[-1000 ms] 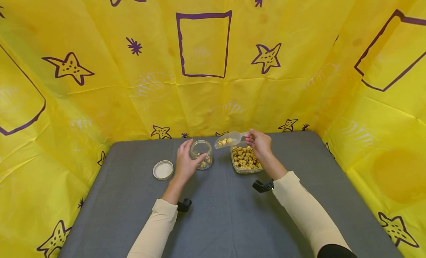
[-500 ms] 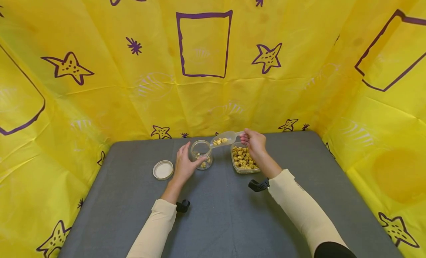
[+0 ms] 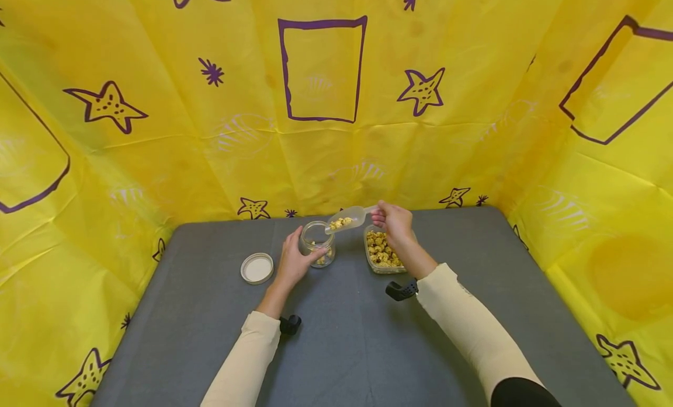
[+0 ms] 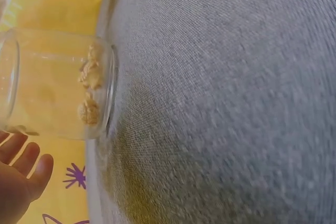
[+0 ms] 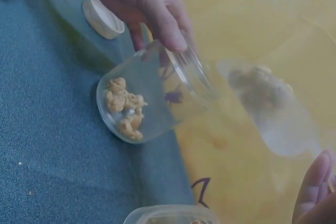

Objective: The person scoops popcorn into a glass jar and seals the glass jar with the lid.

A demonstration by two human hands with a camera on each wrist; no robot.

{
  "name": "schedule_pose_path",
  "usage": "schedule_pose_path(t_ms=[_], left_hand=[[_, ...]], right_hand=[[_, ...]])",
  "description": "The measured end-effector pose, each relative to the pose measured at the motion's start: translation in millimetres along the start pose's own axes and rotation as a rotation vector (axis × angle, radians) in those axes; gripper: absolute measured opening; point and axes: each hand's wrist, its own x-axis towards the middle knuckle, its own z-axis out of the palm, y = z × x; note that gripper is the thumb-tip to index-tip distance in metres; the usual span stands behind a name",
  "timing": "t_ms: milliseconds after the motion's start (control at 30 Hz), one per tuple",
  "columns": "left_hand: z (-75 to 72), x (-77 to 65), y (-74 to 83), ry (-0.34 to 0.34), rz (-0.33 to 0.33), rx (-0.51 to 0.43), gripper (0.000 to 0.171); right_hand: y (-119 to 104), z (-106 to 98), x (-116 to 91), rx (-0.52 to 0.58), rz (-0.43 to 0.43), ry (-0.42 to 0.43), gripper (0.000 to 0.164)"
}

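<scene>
A clear jar point(image 3: 318, 236) stands upright on the table, without its lid, and a few pieces of popcorn point(image 5: 125, 103) lie on its bottom. My left hand point(image 3: 292, 260) grips it near the rim, thumb on the near side and fingers round the far left. In my right hand point(image 3: 395, 225) is the handle of a translucent scoop point(image 3: 355, 216), its bowl loaded with caramel popcorn point(image 3: 340, 223). The scoop's tip is tilted slightly down, overlapping the jar's right rim in the head view; the right wrist view shows it just beyond the jar's mouth.
A clear plastic tub point(image 3: 386, 271) full of popcorn sits right of the jar, partly under my right forearm. Left of my left hand lies a round lid point(image 3: 257, 268), white inside. Yellow printed cloth point(image 3: 326, 162) walls in the grey table point(image 3: 336, 337) at back and sides.
My right hand has carried the loaded scoop leftward from over the tub to the jar's rim. The left hand has stayed on the jar, almost still.
</scene>
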Motion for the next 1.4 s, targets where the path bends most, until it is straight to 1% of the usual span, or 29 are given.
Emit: schedule_pose_path(t_ms=[133, 300, 433, 600, 733, 800, 933, 1100, 1233, 1300, 1400], left_hand=[[0.7, 0.8, 1.7, -0.006, -0.005, -0.011, 0.095], [1.6, 1.6, 3.5, -0.014, -0.013, -0.013, 0.094], [2.6, 2.3, 2.1, -0.014, -0.025, -0.027, 0.092], [2.2, 3.3, -1.4, 0.006, -0.016, -0.034, 0.088], [0.1, 4.2, -3.3, -0.001, -0.024, -0.023, 0.088], [-1.4, 4.3, -3.6, -0.003, -0.031, -0.025, 0.088], [-4.3, 4.4, -1.9, 0.003, -0.036, -0.038, 0.087], [-4.2, 5.2, 0.7, -0.008, -0.048, -0.049, 0.087], [-2.0, 5.4, 1.2, -0.012, -0.047, -0.048, 0.087], [-0.9, 5.3, 1.0, -0.010, -0.043, -0.049, 0.087], [0.5, 5.1, 0.2, -0.010, -0.040, -0.055, 0.086]], right_hand=[[2, 4, 0, 0.002, -0.009, 0.005, 0.012], [4, 7, 0, -0.029, -0.026, -0.008, 0.012], [5, 9, -1, -0.054, -0.043, -0.013, 0.019], [5, 15, -4, -0.104, -0.076, -0.008, 0.024], [5, 21, -6, -0.144, -0.104, -0.024, 0.031], [3, 25, -7, -0.164, -0.124, -0.034, 0.032], [-1, 36, -10, -0.247, -0.196, -0.045, 0.030], [-5, 47, -14, -0.408, -0.332, -0.052, 0.023], [-6, 54, -19, -0.515, -0.418, -0.070, 0.023], [-5, 56, -20, -0.550, -0.448, -0.074, 0.024], [-4, 55, -21, -0.561, -0.465, -0.079, 0.026]])
